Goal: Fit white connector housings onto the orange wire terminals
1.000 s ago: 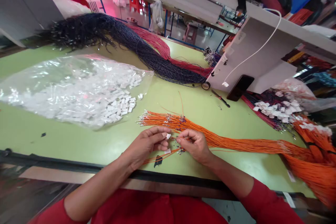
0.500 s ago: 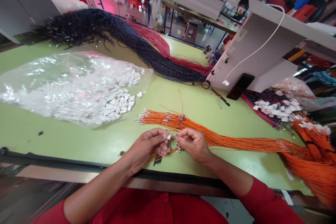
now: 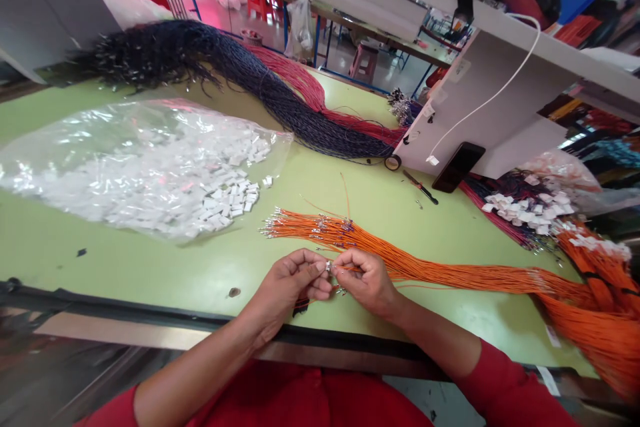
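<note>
Between thumb and finger, my left hand point(image 3: 299, 278) pinches a small white connector housing point(image 3: 329, 266). My right hand point(image 3: 366, 280) is closed in a pinch on an orange wire point(image 3: 356, 269), its fingertips right up against the housing. Whether the wire's end sits inside the housing is hidden by the fingers. Just beyond both hands lies a bundle of orange wires point(image 3: 400, 250) with bare metal terminals at its left end. More metal terminals point(image 3: 341, 291) show below my right fingertips.
A clear plastic bag point(image 3: 150, 127) spills white housings point(image 3: 233, 197) on the left. Dark blue wires point(image 3: 280, 90) and red wires point(image 3: 310, 83) run along the back. A small knife point(image 3: 420, 186) and a phone point(image 3: 459, 167) are by the white stand point(image 3: 480, 93). Finished-looking bundles with white housings point(image 3: 533, 207) lie right.
My hands have come together, the gap between their fingertips closing, so the white housing now meets my right fingertips. My left hand has shifted slightly right.
</note>
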